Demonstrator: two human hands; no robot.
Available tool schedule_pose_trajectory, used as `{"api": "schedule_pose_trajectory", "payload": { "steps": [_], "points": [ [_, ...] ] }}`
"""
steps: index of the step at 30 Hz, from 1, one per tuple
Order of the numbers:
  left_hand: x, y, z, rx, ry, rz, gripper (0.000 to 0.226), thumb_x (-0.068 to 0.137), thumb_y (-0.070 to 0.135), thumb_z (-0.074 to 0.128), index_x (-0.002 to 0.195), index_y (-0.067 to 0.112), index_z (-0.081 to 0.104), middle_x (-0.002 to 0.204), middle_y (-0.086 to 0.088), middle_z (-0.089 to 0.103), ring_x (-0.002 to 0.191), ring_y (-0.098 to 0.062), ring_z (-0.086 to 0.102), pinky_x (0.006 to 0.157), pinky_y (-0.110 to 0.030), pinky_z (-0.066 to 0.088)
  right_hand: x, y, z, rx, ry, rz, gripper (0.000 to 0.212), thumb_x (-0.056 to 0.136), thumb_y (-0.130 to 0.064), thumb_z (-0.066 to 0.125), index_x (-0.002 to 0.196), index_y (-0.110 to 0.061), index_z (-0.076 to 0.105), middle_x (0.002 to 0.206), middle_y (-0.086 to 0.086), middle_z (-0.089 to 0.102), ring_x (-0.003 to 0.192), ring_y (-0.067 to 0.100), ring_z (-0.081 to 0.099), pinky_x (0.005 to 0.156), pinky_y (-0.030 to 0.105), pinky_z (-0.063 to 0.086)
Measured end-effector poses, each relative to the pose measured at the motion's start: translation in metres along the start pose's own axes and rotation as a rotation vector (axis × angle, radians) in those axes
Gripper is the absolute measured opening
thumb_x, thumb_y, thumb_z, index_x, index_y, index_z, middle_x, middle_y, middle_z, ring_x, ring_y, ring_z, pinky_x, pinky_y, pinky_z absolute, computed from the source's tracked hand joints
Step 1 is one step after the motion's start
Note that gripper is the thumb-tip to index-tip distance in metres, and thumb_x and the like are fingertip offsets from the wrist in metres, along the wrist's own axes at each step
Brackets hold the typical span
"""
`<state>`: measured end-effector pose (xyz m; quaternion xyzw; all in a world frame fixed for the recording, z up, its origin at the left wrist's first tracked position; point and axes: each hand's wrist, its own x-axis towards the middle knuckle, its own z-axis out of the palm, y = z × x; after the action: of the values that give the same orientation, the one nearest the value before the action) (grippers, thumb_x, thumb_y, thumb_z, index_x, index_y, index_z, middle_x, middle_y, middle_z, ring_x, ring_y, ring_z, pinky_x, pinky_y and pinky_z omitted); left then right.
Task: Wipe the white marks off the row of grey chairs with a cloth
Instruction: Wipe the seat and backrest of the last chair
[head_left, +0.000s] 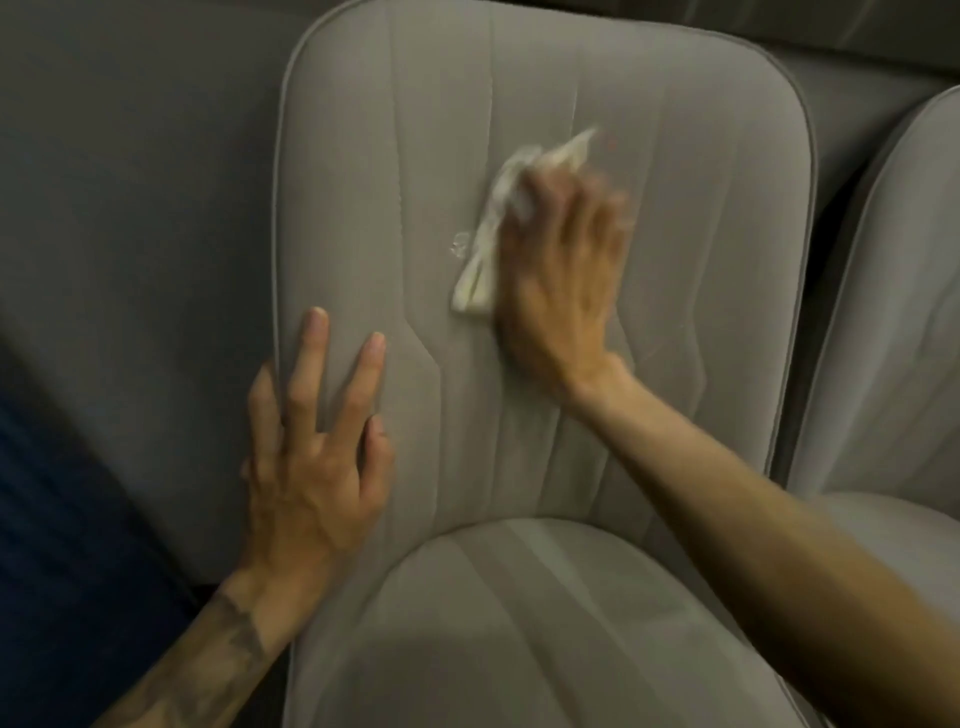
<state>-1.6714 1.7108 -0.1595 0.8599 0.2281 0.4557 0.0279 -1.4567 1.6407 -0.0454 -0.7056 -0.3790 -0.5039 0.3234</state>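
Grey fabric of the chair backrest (519, 78) lies under both hands. On its edge the left hand (311, 467) rests flat, fingers straight and spread, holding nothing. Up and to the right, the blurred right hand (561, 291) presses a white cloth (496, 234) to the backrest; whether its fingers curl round it cannot be told. Just left of that hand's cloth sits a white mark (460, 244).
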Motion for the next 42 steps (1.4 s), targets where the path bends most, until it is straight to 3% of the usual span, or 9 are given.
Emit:
{"api": "schedule_pose_trajectory", "payload": {
  "steps": [4,11,15,17,22,29,34,39,42],
  "points": [
    [-0.001,-0.001,0.001,0.009,0.006,0.008,0.064,0.105,0.028,0.044,0.166,0.035,0.026,0.178,0.001,0.001,0.147,-0.056,0.036,0.107,-0.073,0.041,-0.035,0.014,-0.017,-0.078,-0.206,-0.473,0.034,0.099,-0.031,0.055,0.130,-0.020,0.045,0.120,0.011,0.064,0.091,0.030,0.048,0.078,0.041,0.036],
    [-0.001,-0.001,0.003,0.023,0.029,0.016,0.064,0.105,0.027,0.045,0.166,0.034,0.027,0.178,-0.001,0.002,0.147,-0.055,0.037,0.111,-0.070,0.039,0.007,-0.014,0.006,0.040,0.098,0.070,0.029,0.102,-0.030,0.045,0.129,-0.019,0.048,0.121,0.009,0.056,0.100,0.027,0.046,0.086,0.037,0.030],
    [0.001,-0.001,0.003,0.028,0.028,0.019,0.060,0.106,0.027,0.046,0.165,0.029,0.033,0.177,-0.007,0.010,0.146,-0.055,0.038,0.111,-0.069,0.039,-0.063,-0.031,-0.012,0.078,-0.229,-0.360,0.035,0.100,-0.031,0.054,0.130,-0.021,0.039,0.124,0.010,0.064,0.093,0.031,0.055,0.080,0.041,0.038],
    [0.002,-0.001,0.002,0.025,0.023,0.014,0.061,0.106,0.027,0.044,0.165,0.030,0.031,0.177,-0.005,0.007,0.147,-0.055,0.036,0.109,-0.071,0.040,-0.030,-0.007,-0.013,0.015,-0.202,-0.479,0.036,0.098,-0.030,0.058,0.129,-0.022,0.041,0.119,0.011,0.066,0.092,0.032,0.058,0.078,0.041,0.033],
    [-0.001,-0.002,0.005,0.018,0.047,0.023,0.062,0.106,0.025,0.045,0.166,0.030,0.029,0.178,-0.004,0.006,0.147,-0.054,0.037,0.113,-0.066,0.039,0.045,-0.020,0.008,0.032,0.141,0.084,0.028,0.102,-0.032,0.046,0.124,-0.019,0.059,0.115,0.009,0.061,0.096,0.030,0.053,0.083,0.045,0.039],
    [0.004,-0.008,0.008,-0.062,0.168,0.098,0.060,0.104,0.013,0.048,0.161,0.002,0.031,0.170,-0.022,0.024,0.157,-0.036,0.031,0.124,-0.057,0.032,-0.032,-0.034,-0.004,0.117,-0.192,-0.442,0.032,0.100,-0.034,0.051,0.127,-0.023,0.039,0.119,0.009,0.065,0.095,0.026,0.041,0.078,0.040,0.032],
    [0.005,-0.008,0.011,-0.087,0.191,0.114,0.058,0.106,0.019,0.041,0.161,0.003,0.032,0.171,-0.019,0.023,0.157,-0.034,0.031,0.121,-0.059,0.036,0.014,-0.043,0.013,0.112,0.112,0.085,0.025,0.101,-0.037,0.047,0.123,-0.025,0.045,0.116,0.006,0.057,0.098,0.026,0.048,0.083,0.040,0.034],
    [0.004,-0.013,0.008,-0.230,0.175,0.063,0.063,0.108,0.041,0.035,0.163,0.010,0.031,0.175,-0.009,0.018,0.157,-0.027,0.032,0.113,-0.058,0.047,-0.088,-0.068,-0.004,0.309,-0.200,-0.382,0.030,0.099,-0.031,0.052,0.124,-0.020,0.041,0.122,0.003,0.047,0.091,0.026,0.046,0.077,0.043,0.041],
    [0.003,-0.014,0.009,-0.217,0.179,0.078,0.065,0.108,0.043,0.033,0.164,0.010,0.029,0.175,-0.010,0.018,0.158,-0.029,0.031,0.116,-0.058,0.044,-0.046,-0.044,0.006,0.197,-0.139,-0.476,0.032,0.099,-0.034,0.054,0.126,-0.022,0.043,0.121,0.005,0.055,0.091,0.027,0.047,0.077,0.040,0.035]
  ]
}}
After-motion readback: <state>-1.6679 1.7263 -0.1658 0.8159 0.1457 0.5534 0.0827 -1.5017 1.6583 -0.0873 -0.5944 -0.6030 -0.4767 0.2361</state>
